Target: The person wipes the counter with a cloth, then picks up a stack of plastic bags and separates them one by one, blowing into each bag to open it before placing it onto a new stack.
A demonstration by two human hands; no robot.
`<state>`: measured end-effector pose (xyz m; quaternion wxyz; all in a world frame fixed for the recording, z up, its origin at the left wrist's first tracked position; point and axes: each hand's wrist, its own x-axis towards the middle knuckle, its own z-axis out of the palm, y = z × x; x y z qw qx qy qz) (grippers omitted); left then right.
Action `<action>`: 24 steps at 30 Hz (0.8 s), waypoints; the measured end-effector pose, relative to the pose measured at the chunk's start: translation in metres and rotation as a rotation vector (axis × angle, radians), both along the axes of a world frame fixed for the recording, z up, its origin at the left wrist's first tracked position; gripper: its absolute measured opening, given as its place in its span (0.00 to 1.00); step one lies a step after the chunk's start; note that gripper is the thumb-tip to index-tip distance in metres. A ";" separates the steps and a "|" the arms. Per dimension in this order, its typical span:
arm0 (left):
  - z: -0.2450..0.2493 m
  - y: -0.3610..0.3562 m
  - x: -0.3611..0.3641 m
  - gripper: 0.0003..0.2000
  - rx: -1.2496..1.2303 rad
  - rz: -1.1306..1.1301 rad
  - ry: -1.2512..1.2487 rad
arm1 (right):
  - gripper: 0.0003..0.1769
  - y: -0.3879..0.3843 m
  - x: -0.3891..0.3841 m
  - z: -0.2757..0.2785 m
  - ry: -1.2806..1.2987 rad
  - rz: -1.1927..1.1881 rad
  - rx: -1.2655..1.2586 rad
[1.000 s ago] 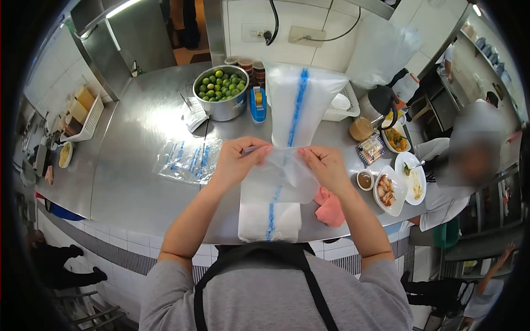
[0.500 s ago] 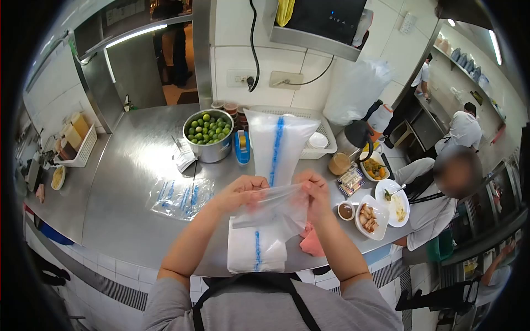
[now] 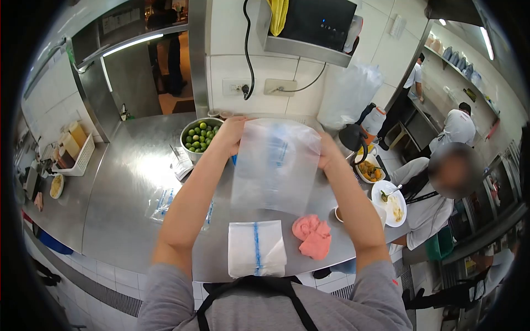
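A translucent plastic bag (image 3: 276,176) with faint blue print hangs stretched between my two hands, slightly blurred by motion. My left hand (image 3: 233,135) grips its upper left edge, beside the metal pot of small green limes (image 3: 200,137). At the upper right edge, my right hand (image 3: 329,151) is closed on the same bag; its fingers are partly hidden and smeared. Near the counter's front edge lies a folded stack of white plastic bags (image 3: 243,248) with a blue stripe. A crumpled pink cloth (image 3: 313,237) sits right of the stack.
Clear printed plastic (image 3: 161,205) lies on the steel counter (image 3: 127,165) at left. At right are a plate of food (image 3: 393,207), a bowl of orange food (image 3: 371,170) and a black-lidded pitcher (image 3: 351,138). A person (image 3: 430,212) sits close by at right.
Both hands have moved away from me across the counter and farther apart, spreading the bag out wide. It now covers the upright white bags and basket behind it. The pink cloth shows fully.
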<state>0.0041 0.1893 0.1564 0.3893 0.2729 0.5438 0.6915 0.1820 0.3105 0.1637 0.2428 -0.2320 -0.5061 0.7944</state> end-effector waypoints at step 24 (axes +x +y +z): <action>-0.177 0.001 0.030 0.45 0.369 -0.148 0.525 | 0.45 -0.049 -0.028 -0.174 0.200 -0.314 0.634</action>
